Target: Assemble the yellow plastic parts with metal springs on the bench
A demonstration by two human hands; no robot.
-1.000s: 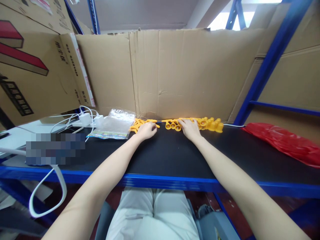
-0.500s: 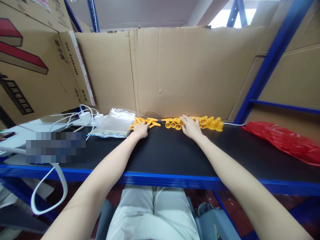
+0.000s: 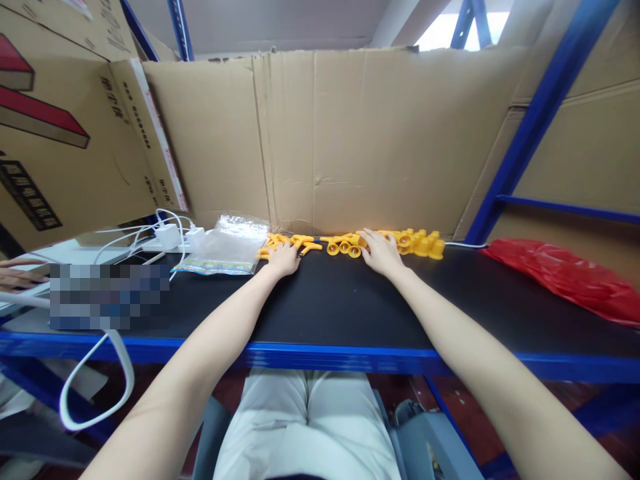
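My left hand [image 3: 284, 260] lies on a small pile of yellow branched plastic pieces [image 3: 310, 246], fingers bent over them and slightly apart. A small dark spot shows beside its thumb; I cannot make out what it is. Over a row of yellow cup-shaped plastic pieces [image 3: 423, 245], my right hand [image 3: 382, 253] rests with fingers spread. Several of these cups lie on their sides with their openings towards me, left of that hand; others stand upright to its right. Both hands hide some pieces beneath them.
A clear plastic bag [image 3: 227, 247] lies left of the piles, near white chargers and cables [image 3: 169, 236]. At the right is a red plastic bag [image 3: 560, 277]. A cardboard wall [image 3: 390, 140] closes the back. Another person's hand [image 3: 20, 275] shows at the left edge.
My left hand has shifted slightly, its fingers a little more spread over the branched pieces. My right hand stays on the cups. The other person's hand has come further into view.
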